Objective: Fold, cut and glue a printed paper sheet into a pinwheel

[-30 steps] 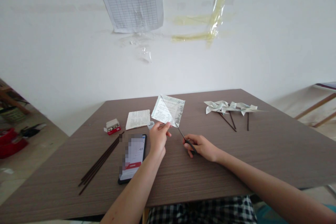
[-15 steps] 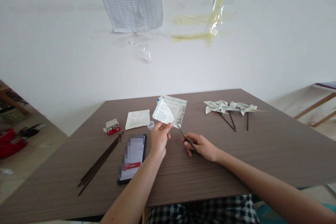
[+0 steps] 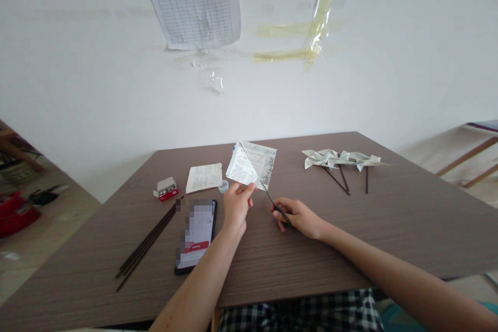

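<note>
My left hand [image 3: 238, 205] pinches the lower edge of a printed sheet of paper [image 3: 251, 163], held up off the table with a diagonal line across it. In my right hand [image 3: 295, 216] are scissors [image 3: 270, 198] with dark handles, fingers wrapped round the loops. Their blades meet the paper's lower right corner along the diagonal. How far the blades are apart is too small to tell. Behind my left hand lie a roll of clear tape [image 3: 223, 187] and a stack of printed paper [image 3: 204, 177].
A phone [image 3: 196, 238] lies left of my left forearm, beside several thin dark sticks [image 3: 150, 244]. A small red and white box [image 3: 167, 189] stands further back. Paper pinwheels [image 3: 342, 158] on sticks lie at the right of the brown table [image 3: 389, 228]. A wall rises behind.
Almost nothing differs. The paper has tilted very slightly at the scissors; both hands keep their hold and place.
</note>
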Tool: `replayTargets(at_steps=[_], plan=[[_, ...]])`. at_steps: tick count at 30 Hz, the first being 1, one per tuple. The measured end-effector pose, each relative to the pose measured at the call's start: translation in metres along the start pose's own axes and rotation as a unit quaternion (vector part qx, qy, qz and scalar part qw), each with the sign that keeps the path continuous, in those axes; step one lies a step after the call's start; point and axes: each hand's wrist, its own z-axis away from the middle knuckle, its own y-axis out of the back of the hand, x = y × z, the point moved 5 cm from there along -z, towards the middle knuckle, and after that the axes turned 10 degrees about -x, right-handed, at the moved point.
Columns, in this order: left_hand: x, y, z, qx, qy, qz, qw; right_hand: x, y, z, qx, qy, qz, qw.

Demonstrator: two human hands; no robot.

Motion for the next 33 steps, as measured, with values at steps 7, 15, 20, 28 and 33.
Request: replayTargets(at_steps=[7, 15, 20, 28, 33], plan=[[0.0020, -0.0004, 0.0008, -0.005, -0.005, -0.004, 1.000, -0.0006, 0.0002, -0.0004, -0.004, 0.000, 0.001, 1.000], [0.0043, -0.0009, 0.0018, -0.002, -0.007, -0.014, 1.000, 0.0013, -0.0006, 0.0006, 0.003, 0.008, -0.010, 1.000], [0.0027, -0.0011, 0.0009, -0.005, -0.011, -0.012, 1.000, 0.0034, -0.0001, 0.0003, 0.000, 0.017, -0.012, 1.000], [0.0022, -0.0036, 0.0024, -0.017, -0.008, -0.012, 1.000, 0.0032, 0.0021, -0.0001, 0.011, 0.026, -0.014, 0.999], [0.0025, -0.0053, 0.0031, -0.023, 0.001, -0.009, 1.000, 0.0004, 0.0025, 0.0019, 0.018, 0.032, -0.020, 0.999]])
